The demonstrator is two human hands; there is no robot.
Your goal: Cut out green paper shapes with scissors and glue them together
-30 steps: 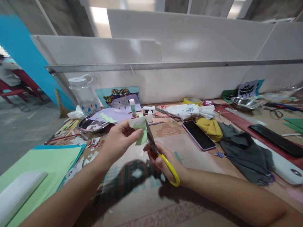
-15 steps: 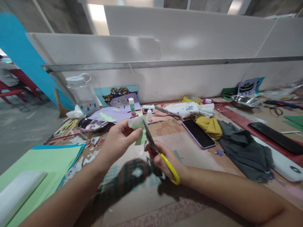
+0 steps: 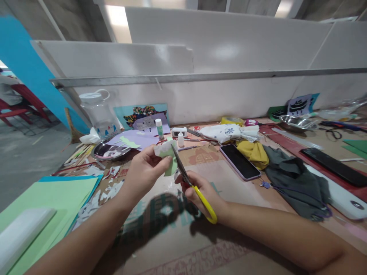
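Between the thumb and fingers of my left hand (image 3: 147,166) is a small piece of paper (image 3: 169,162), pale green with a whitish layer along its upper edge. My right hand (image 3: 202,191) grips a pair of scissors (image 3: 205,204) with yellow handles; the fingers are wrapped round them. The scissor blades point up and away, lying against the right edge of the paper. Whether the blades are parted is hard to see. Beneath both hands lies a cardboard sheet (image 3: 229,236) with green and red print.
Green paper sheets (image 3: 63,194) lie at the left under a white object (image 3: 25,233). Behind my hands stand a glue stick (image 3: 159,129), a small white bottle (image 3: 180,139) and a metal bowl (image 3: 97,152). A phone (image 3: 240,162) and dark cloth (image 3: 295,183) lie at the right.
Almost nothing differs. Both hands keep their hold on the paper and the scissors; the whole view has shifted very slightly.
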